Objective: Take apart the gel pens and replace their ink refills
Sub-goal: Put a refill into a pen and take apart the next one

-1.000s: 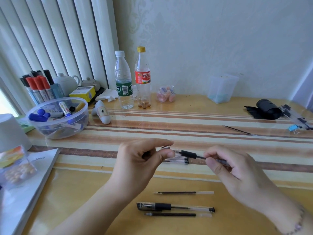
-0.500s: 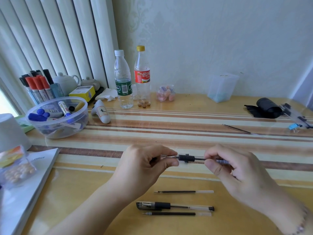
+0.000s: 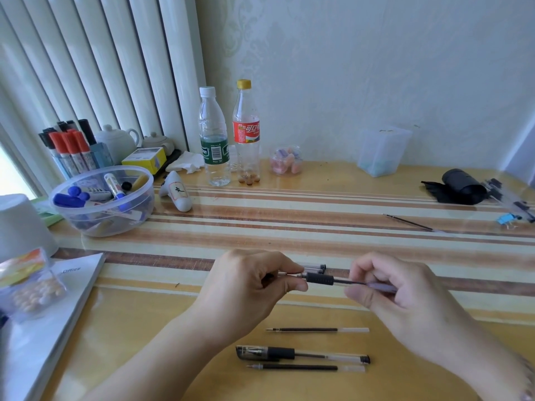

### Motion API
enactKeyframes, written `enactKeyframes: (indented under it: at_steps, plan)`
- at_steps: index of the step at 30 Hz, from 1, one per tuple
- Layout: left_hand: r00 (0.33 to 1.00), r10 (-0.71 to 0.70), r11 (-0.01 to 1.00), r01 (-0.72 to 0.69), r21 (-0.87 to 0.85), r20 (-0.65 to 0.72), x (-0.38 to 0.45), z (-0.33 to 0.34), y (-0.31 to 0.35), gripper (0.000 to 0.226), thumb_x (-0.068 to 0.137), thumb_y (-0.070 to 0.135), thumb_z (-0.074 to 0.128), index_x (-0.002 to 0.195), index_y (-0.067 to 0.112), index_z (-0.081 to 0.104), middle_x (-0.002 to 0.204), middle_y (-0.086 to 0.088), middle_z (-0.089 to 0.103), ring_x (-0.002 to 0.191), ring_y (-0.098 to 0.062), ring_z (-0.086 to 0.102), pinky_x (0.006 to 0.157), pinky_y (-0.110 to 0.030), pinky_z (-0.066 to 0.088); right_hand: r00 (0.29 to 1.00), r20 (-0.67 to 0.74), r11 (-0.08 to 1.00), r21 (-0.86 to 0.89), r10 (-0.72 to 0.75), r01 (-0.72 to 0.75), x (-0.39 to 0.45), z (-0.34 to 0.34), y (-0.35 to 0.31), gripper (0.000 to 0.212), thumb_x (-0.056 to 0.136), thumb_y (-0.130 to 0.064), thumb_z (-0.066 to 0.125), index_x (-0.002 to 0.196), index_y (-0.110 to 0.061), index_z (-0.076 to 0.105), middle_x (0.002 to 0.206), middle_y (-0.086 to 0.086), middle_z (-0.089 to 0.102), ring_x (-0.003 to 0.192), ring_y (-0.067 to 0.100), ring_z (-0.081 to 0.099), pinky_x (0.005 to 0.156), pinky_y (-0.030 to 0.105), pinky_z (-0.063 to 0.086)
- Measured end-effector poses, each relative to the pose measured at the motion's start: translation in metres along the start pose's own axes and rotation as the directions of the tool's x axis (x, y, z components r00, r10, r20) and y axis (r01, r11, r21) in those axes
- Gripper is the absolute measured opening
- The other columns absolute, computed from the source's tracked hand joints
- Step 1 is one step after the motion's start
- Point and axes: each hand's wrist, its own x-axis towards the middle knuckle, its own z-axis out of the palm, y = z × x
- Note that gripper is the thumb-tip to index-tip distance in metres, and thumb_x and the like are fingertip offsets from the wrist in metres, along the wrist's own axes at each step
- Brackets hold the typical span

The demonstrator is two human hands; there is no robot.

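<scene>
From my head view, my left hand (image 3: 249,287) pinches the tip end of the gel pen (image 3: 318,278), its point hidden inside my curled fingers (image 3: 292,269). My right hand (image 3: 405,296) grips the clear barrel, blurred and mostly covered. The pen hangs above the worktop (image 3: 318,227), over more pens (image 3: 314,267) half hidden behind it. Since half a second ago it has tilted slightly, right end lower.
</scene>
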Motion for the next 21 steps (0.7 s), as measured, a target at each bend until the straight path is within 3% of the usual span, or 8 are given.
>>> enactKeyframes:
  at_steps: [3, 6, 8, 11, 15, 18, 21]
  plan:
    - [1.0, 0.001, 1.0, -0.001, -0.003, -0.003, -0.0001, 0.0003, -0.0003, 0.018, 0.076, 0.04, 0.074, 0.087, 0.026, 0.077, 0.055, 0.028, 0.054, 0.045, -0.002, 0.046, 0.048, -0.01, 0.033, 1.0, -0.007, 1.0, -0.016, 0.004, -0.004, -0.0003, 0.0002, -0.0011, 0.047, 0.083, -0.075, 0.033, 0.084, -0.038, 0.063, 0.052, 0.0, 0.053, 0.039, 0.011, 0.04, 0.041, 0.015, 0.026]
    - [1.0, -0.009, 1.0, 0.009, -0.009, -0.03, 0.0005, 0.0008, -0.003, 0.025, 0.076, 0.048, 0.07, 0.088, 0.027, 0.075, 0.048, 0.021, 0.05, 0.045, -0.009, 0.048, 0.044, -0.023, 0.042, 0.999, -0.017, 0.999, 0.025, 0.037, -0.037, 0.0, 0.0014, -0.0011, 0.035, 0.077, -0.072, 0.047, 0.09, -0.042, 0.058, 0.068, -0.007, 0.063, 0.051, 0.015, 0.053, 0.051, 0.028, 0.044]
    - [0.999, -0.017, 1.0, 0.017, -0.004, -0.039, 0.0007, 0.0008, -0.0037, 0.024, 0.075, 0.047, 0.07, 0.087, 0.027, 0.074, 0.049, 0.02, 0.049, 0.045, -0.009, 0.046, 0.045, -0.019, 0.038, 0.998, -0.035, 0.999, 0.029, 0.045, -0.044, 0.0002, 0.001, 0.0003, 0.033, 0.077, -0.07, 0.048, 0.082, -0.039, 0.059, 0.065, -0.003, 0.064, 0.051, 0.015, 0.054, 0.053, 0.031, 0.046]
    - [1.0, -0.008, 1.0, 0.009, 0.03, -0.013, 0.0006, 0.0009, -0.0025, 0.02, 0.075, 0.044, 0.072, 0.086, 0.028, 0.074, 0.052, 0.023, 0.052, 0.045, -0.004, 0.044, 0.046, -0.011, 0.032, 0.999, -0.005, 0.999, 0.017, 0.039, -0.039, 0.0001, -0.0008, -0.0007, 0.055, 0.079, -0.08, 0.034, 0.075, -0.034, 0.064, 0.048, -0.001, 0.052, 0.04, 0.01, 0.04, 0.042, 0.019, 0.029]
    - [0.999, -0.022, 0.998, 0.023, 0.058, -0.025, 0.0018, 0.0001, -0.0027, 0.026, 0.076, 0.053, 0.065, 0.084, 0.029, 0.073, 0.049, 0.022, 0.05, 0.045, -0.005, 0.045, 0.044, -0.015, 0.035, 1.0, 0.01, 0.998, -0.061, -0.002, 0.003, -0.0007, -0.002, -0.0033, 0.037, 0.072, -0.075, 0.053, 0.088, -0.042, 0.06, 0.059, -0.007, 0.057, 0.046, 0.007, 0.048, 0.046, 0.014, 0.036]
    - [0.995, 0.042, 0.972, -0.06, 0.226, 0.086, 0.0031, -0.0029, -0.0031, 0.026, 0.081, 0.053, 0.058, 0.083, 0.031, 0.071, 0.055, 0.016, 0.06, 0.049, -0.005, 0.05, 0.044, -0.022, 0.043, 0.992, -0.048, 0.981, -0.159, -0.121, 0.112, 0.0009, -0.0024, -0.0043, 0.026, 0.083, -0.058, 0.055, 0.085, -0.035, 0.068, 0.069, -0.021, 0.066, 0.057, 0.0, 0.061, 0.048, 0.025, 0.051]
    - [0.971, 0.104, 0.903, -0.182, 0.389, 0.215, 0.0024, -0.0035, -0.0056, 0.024, 0.086, 0.048, 0.055, 0.077, 0.029, 0.068, 0.056, 0.009, 0.062, 0.049, -0.01, 0.053, 0.041, -0.027, 0.045, 0.98, -0.069, 0.959, -0.228, -0.189, 0.169, 0.0015, 0.0005, -0.005, 0.026, 0.086, -0.05, 0.057, 0.083, -0.03, 0.073, 0.07, -0.019, 0.066, 0.054, 0.006, 0.062, 0.042, 0.027, 0.048]
